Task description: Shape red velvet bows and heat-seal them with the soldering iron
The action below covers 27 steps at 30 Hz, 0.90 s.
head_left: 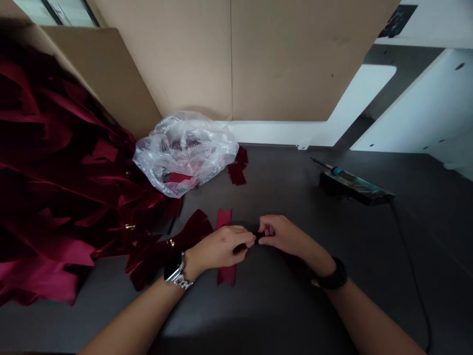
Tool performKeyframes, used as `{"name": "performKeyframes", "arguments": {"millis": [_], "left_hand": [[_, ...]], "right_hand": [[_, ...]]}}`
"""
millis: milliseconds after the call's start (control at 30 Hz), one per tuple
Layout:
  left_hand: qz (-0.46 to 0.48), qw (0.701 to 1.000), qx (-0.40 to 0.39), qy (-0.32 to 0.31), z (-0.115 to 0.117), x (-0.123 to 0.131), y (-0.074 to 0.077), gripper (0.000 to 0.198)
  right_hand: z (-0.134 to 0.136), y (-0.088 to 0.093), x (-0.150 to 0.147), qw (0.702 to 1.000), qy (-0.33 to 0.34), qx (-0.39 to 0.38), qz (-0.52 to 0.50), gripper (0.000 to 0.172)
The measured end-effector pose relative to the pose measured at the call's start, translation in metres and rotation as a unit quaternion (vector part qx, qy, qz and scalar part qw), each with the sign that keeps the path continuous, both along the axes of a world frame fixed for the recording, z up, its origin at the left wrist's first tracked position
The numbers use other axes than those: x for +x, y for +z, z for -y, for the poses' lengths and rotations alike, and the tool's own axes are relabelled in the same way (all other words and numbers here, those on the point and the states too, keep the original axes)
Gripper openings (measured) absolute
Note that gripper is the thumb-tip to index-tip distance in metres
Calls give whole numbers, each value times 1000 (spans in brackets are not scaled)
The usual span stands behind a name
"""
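My left hand and my right hand meet at the fingertips over the dark grey tabletop. Both pinch a small folded piece of dark red ribbon, which is mostly hidden by my fingers. Under my left hand lies a straight strip of crimson velvet ribbon, its ends showing above and below the hand. Just left of that hand, a dark red ribbon bow touches my wristwatch.
A large heap of crimson ribbon bows fills the left side. A clear plastic bag holds more red pieces, with loose ribbon pieces beside it. At the right lies a soldering iron on a dark stand, its black cable running toward the table's front edge.
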<state>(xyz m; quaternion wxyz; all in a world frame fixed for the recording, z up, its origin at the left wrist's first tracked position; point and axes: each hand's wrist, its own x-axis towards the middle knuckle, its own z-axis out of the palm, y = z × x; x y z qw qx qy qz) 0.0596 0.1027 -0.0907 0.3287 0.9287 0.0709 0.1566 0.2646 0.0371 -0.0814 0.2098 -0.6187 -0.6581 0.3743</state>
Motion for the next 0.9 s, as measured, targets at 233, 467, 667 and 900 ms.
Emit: {"name": "performKeyframes", "arguments": {"millis": [233, 467, 667, 900], "left_hand": [[42, 995, -91, 27, -5, -2, -8, 17], [0, 999, -21, 24, -2, 1, -5, 22], [70, 988, -113, 80, 2, 3, -3, 14], [115, 943, -254, 180, -3, -4, 11, 12]], "right_hand": [[5, 4, 6, 997, 54, 56, 26, 23], [4, 2, -2, 998, 22, 37, 52, 21], [10, 9, 5, 993, 74, 69, 63, 13], [12, 23, 3, 995, 52, 82, -36, 11]]}}
